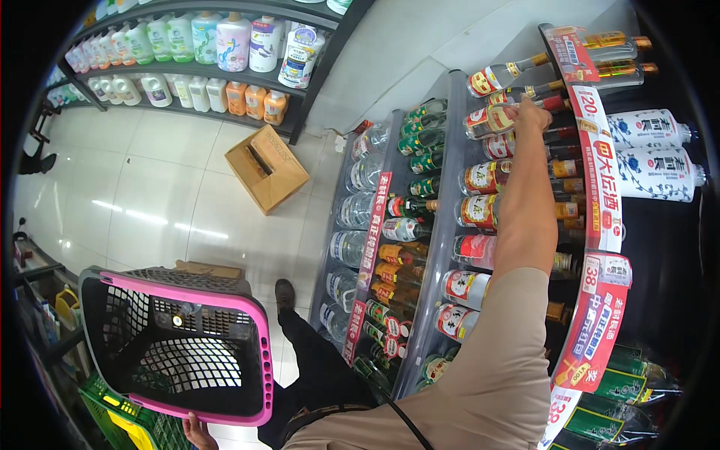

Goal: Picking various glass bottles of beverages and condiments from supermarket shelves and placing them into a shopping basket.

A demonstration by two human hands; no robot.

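My right hand (529,117) reaches to the upper right, its fingers closed around the neck of a clear glass bottle (486,122) with a red cap and a pale label. That bottle stands in a row of similar bottles on the shelf. Low at the left, my left hand (198,433) has its fingers around the pink rim of a black mesh shopping basket (265,352). Inside the basket, something small, round and bright shows near the back wall; its kind is unclear.
Stepped shelves of bottles run along my right, with red price strips (596,165) on their edges. An open cardboard box (268,169) lies on the tiled floor ahead. Beyond it stands a dark rack (187,71) of coloured plastic bottles. Green crates (157,424) are under the basket.
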